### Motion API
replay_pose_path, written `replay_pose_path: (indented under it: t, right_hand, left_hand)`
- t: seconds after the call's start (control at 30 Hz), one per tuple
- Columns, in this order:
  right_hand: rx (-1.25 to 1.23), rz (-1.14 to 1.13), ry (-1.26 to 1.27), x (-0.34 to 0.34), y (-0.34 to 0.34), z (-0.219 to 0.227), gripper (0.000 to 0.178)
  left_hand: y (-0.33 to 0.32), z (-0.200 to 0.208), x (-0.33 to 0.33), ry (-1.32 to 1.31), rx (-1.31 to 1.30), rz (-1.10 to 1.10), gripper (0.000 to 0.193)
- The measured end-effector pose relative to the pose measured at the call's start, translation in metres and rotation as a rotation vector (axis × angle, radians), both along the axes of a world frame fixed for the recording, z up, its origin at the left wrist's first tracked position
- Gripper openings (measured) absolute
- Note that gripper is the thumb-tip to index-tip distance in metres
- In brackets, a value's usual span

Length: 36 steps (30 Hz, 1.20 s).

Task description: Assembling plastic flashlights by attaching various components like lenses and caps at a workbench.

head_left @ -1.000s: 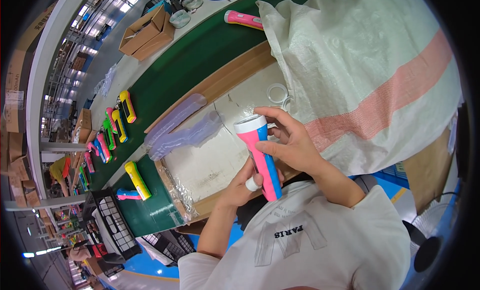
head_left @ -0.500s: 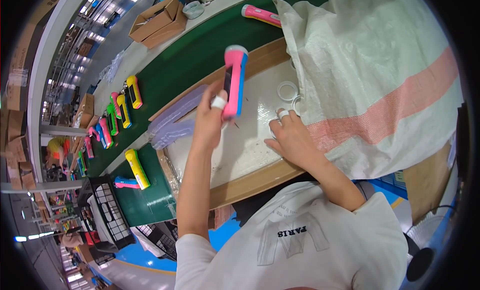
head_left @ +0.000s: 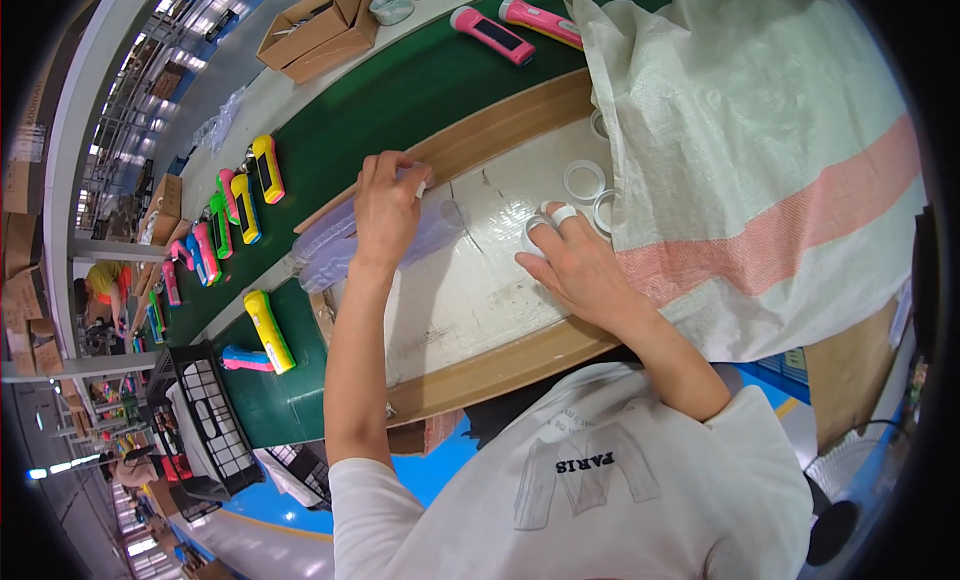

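Observation:
My left hand (head_left: 388, 208) is closed, fingers bent, over translucent purple plastic film (head_left: 335, 250) at the left end of a shallow cardboard tray (head_left: 500, 365). A fold of the film shows just right of its fingertips. In my right hand (head_left: 580, 265) a white ring (head_left: 533, 236) is gripped between thumb and fingers, low over the tray's pale bottom. Two more loose white rings, an upper ring (head_left: 584, 181) and a lower ring (head_left: 604, 211), lie beside that hand. White wraps cover a finger on each hand. A pink flashlight (head_left: 493, 35) lies on the green belt beyond the tray.
A white woven sack (head_left: 740, 160) with a pink stripe covers the tray's right end. Another pink flashlight (head_left: 540, 22) lies beside the sack. Several colourful flashlights (head_left: 245, 208) line the belt at left, near a yellow flashlight (head_left: 268, 330) and a black crate (head_left: 212, 420). An open carton (head_left: 315, 30) stands at the back.
The pink flashlight has left my left hand and now lies on the belt. That hand has come back left onto the film, which reaches further right. My right hand has shifted slightly, keeping the ring.

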State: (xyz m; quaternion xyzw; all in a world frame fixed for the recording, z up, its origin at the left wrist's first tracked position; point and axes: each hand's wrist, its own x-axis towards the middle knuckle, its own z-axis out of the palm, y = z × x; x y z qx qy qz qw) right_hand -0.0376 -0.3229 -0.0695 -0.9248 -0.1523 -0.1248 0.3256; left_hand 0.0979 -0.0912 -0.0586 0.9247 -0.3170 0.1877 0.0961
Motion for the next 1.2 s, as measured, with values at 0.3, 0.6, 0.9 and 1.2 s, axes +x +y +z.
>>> replay_pose_path:
  t: [0.3,0.6,0.9,1.2]
  right_hand:
    - [0.393,-0.021,0.024,0.016,-0.002,-0.024,0.074]
    - [0.219,-0.044,0.060,-0.009,-0.032,-0.023,0.078]
    - [0.292,0.274,-0.046,-0.067,-0.127,0.029,0.043]
    - [0.167,-1.579,-0.557,-0.235,-0.586,0.015,0.021]
  left_hand:
    - [-0.057,0.028,-0.055,0.821,-0.801,-0.014,0.013]
    - [-0.091,0.009,-0.067,0.927,-1.003,-0.015,0.008]
    - [-0.097,-0.037,-0.069,0.887,-0.628,0.062,0.004]
    - [-0.138,-0.065,-0.086,0.787,-0.631,0.221,0.010]
